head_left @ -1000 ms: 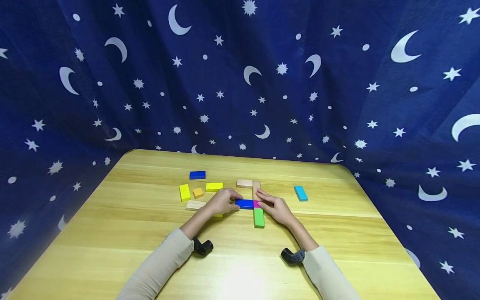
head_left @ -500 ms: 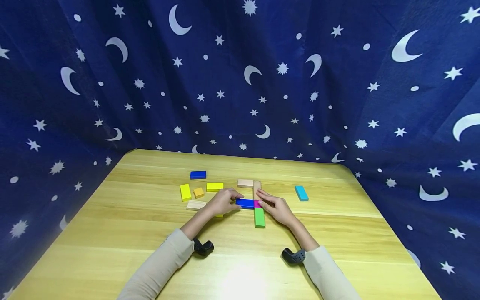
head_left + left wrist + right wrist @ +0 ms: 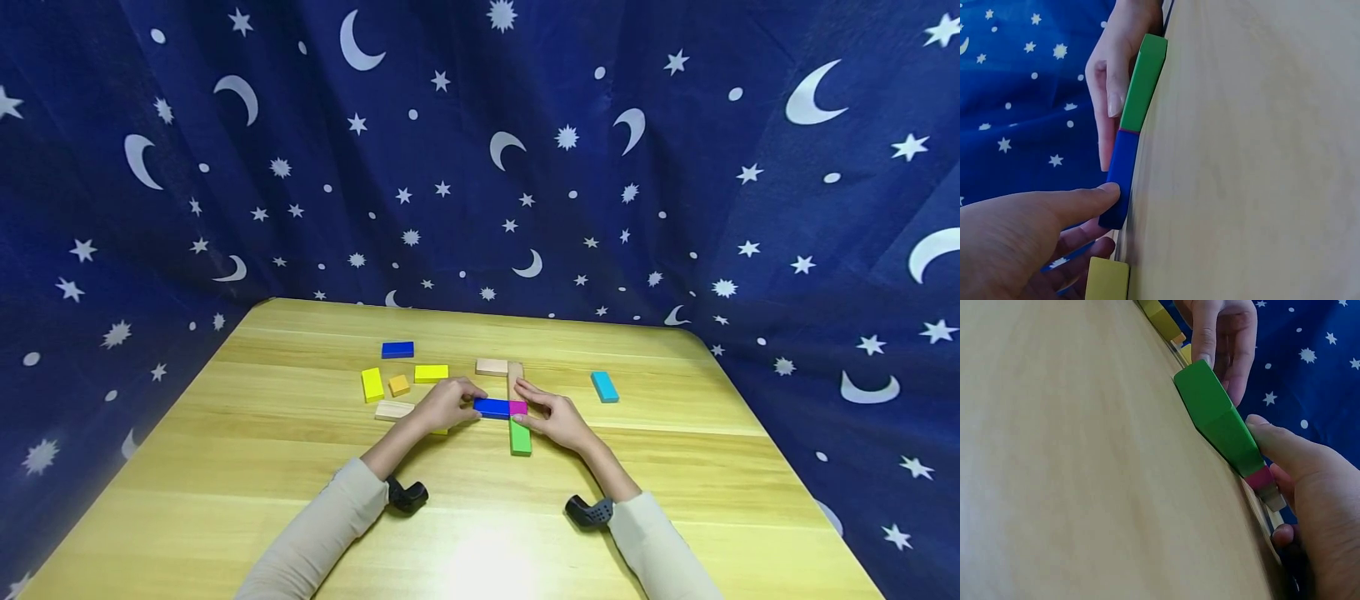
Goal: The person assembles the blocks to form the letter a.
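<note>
Twelve blocks lie on the surface (image 3: 675,475). The left hand's (image 3: 441,404) fingers pinch the nearer of two blue blocks (image 3: 492,409), its end against one magenta block (image 3: 518,407). The right hand's (image 3: 558,418) fingers, loosely extended, touch the line where that block sits between one green block (image 3: 521,442) and one of three plain wooden blocks (image 3: 491,367). Three yellow blocks (image 3: 431,374), one partly hidden, and one orange block (image 3: 399,385) lie left; one light-blue block (image 3: 604,387) lies right.

Blocks (image 3: 492,408) on table (image 3: 187,467), curtain (image 3: 450,150) behind; lone block (image 3: 604,387) right (well apart).
</note>
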Tool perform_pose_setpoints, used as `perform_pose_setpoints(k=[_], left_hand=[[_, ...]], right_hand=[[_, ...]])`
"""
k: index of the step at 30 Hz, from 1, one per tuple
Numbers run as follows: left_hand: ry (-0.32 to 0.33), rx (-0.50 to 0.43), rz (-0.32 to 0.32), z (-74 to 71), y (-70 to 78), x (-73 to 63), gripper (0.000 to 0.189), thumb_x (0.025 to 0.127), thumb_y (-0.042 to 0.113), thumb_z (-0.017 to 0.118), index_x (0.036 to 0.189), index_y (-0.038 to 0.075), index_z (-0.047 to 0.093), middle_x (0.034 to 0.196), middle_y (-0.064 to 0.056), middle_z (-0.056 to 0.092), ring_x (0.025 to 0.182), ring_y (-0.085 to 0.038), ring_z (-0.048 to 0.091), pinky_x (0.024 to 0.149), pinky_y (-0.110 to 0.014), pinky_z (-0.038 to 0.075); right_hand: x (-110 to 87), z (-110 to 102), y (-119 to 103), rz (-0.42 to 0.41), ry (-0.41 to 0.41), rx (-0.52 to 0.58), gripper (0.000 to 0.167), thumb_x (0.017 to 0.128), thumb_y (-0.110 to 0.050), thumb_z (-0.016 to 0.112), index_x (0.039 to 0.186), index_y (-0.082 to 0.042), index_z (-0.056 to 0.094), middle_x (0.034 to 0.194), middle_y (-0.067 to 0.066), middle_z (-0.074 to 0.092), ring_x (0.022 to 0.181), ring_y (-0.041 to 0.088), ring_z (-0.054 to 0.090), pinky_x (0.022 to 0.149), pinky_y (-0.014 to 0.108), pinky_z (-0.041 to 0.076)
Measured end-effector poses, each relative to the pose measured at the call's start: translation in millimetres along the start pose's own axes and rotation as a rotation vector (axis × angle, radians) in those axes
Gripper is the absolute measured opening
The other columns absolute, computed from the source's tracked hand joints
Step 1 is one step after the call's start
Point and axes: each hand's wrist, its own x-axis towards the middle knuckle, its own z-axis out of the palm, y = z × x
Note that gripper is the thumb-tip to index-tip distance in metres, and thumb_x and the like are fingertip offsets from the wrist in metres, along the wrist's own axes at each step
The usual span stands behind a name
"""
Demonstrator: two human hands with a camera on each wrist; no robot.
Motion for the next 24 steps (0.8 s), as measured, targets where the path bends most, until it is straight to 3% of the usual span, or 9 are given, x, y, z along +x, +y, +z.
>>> perform_pose_setpoints(k=[3,8,13,19,24], left_hand=[[0.011,0.002,0.005,1.4,-0.7,-0.4,0.031,0.080,0.019,0.073,0.108,0.008,0.069,0.101,-0.003,0.065,0.087,-0.012,0.057,0.076,-0.024,0.048],[0.019,-0.035,0.003,0.7,-2.1,0.4,0.034,0.081,0.026,0.072,0.109,0.007,0.068,0.102,-0.003,0.065,0.086,-0.012,0.058,0.074,-0.023,0.048],[0.085,-0.105,-0.073,-13.0,-6.4,2.8,0.040,0.084,0.031,0.068,0.114,0.006,0.065,0.108,-0.006,0.064,0.093,-0.019,0.059,0.078,-0.031,0.050],[0.254,-0.047,-0.157,-36.5,-32.6,-0.4,0.038,0.082,0.025,0.071,0.114,0.007,0.065,0.114,-0.010,0.061,0.103,-0.029,0.056,0.085,-0.042,0.047],[0.296,-0.050,-0.172,-47.0,-57.4,-7.0,0.039,0.081,0.026,0.072,0.114,0.006,0.065,0.114,-0.011,0.061,0.102,-0.029,0.058,0.084,-0.042,0.048]], right_hand=[[2.0,5.0,16.5,-0.009,0.009,-0.016,0.054,0.084,-0.023,0.069,0.131,-0.004,0.051,0.140,0.009,0.041,0.127,0.029,0.037,0.100,0.044,0.034],[2.1,5.6,20.6,-0.026,0.022,-0.028,0.055,0.083,-0.026,0.070,0.131,-0.007,0.052,0.139,0.004,0.043,0.127,0.026,0.038,0.099,0.043,0.036],[2.3,5.3,20.9,-0.030,0.025,-0.027,0.056,0.083,-0.029,0.070,0.131,-0.008,0.052,0.139,0.003,0.043,0.127,0.026,0.039,0.098,0.042,0.037],[1.7,5.2,20.6,-0.017,0.031,-0.038,0.056,0.082,-0.031,0.070,0.130,-0.008,0.053,0.139,0.001,0.044,0.127,0.025,0.038,0.099,0.041,0.036],[0.5,4.3,20.2,-0.014,0.025,-0.036,0.056,0.082,-0.031,0.070,0.131,-0.008,0.053,0.139,0.001,0.043,0.127,0.024,0.038,0.100,0.040,0.034]])
